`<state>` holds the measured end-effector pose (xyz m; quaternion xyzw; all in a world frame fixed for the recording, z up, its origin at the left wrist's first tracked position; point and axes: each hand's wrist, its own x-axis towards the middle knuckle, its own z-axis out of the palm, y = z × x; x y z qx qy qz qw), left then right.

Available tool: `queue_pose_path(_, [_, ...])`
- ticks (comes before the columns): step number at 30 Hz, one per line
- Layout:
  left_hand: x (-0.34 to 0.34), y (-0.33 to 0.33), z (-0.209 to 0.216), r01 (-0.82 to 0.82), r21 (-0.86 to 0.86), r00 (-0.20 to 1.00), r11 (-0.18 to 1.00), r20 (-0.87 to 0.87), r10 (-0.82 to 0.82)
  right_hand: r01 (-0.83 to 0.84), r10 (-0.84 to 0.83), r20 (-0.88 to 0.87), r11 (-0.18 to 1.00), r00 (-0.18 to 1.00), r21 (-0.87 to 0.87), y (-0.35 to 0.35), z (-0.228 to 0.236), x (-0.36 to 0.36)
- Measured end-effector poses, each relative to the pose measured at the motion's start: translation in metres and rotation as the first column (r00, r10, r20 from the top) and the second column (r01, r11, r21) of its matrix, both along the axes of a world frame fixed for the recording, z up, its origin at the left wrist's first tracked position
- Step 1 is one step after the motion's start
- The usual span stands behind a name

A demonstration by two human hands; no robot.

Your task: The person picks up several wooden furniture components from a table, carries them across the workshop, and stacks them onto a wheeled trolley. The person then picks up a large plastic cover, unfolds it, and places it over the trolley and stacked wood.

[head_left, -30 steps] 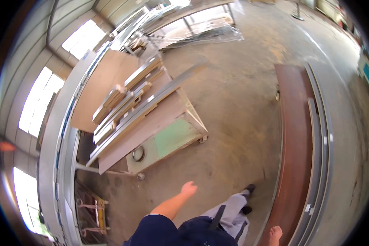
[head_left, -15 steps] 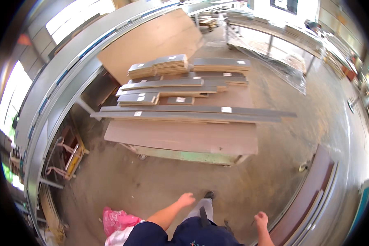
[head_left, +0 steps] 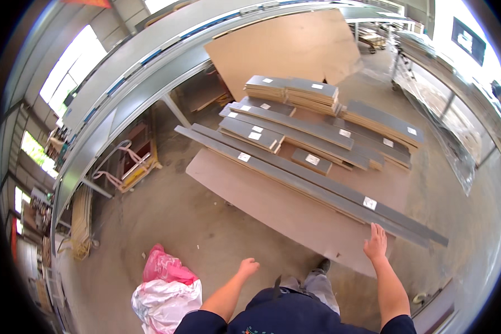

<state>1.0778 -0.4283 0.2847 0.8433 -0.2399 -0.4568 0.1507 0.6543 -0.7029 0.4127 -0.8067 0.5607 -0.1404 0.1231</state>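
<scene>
My right hand [head_left: 376, 243] is stretched forward, fingers extended and holding nothing. Its fingertips overlap the near edge of two long, narrow grey boards [head_left: 295, 173] with white labels; whether they touch cannot be told. Loosely curled and empty, my left hand [head_left: 249, 268] hangs over the floor in front of my body. The long boards lie side by side across a low platform with a brown sheet top [head_left: 250, 192]. Behind them lie shorter labelled grey boards [head_left: 295, 123], a small board [head_left: 312, 160] and stacked panels [head_left: 313, 96].
A large tan sheet [head_left: 289, 47] leans behind the platform. At the left runs a long metal conveyor [head_left: 145, 75], with a yellow-framed trolley [head_left: 136, 170] beneath. Pink and white plastic bags [head_left: 170, 289] lie on the floor by my left. A table draped with plastic [head_left: 437, 128] stands far right.
My view has turned right and come closer to the platform, which now appears slanted. My right hand has risen and reached forward toward the long boards. My left hand stays low.
</scene>
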Motion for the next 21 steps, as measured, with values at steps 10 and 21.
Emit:
queue_pose_path(10, [-0.038,-0.147,0.08,-0.432,-0.275,0.847,0.859,-0.45,0.282,-0.162,0.165,-0.284,0.986,0.944,0.035,-0.084,-0.007,0.016])
queue_pose_path(21, [-0.003,-0.295,0.084,-0.927,-0.014,0.302,0.374,-0.619,0.725,-0.1,0.096,0.026,0.952,0.995,0.29,0.01,0.023,-0.024])
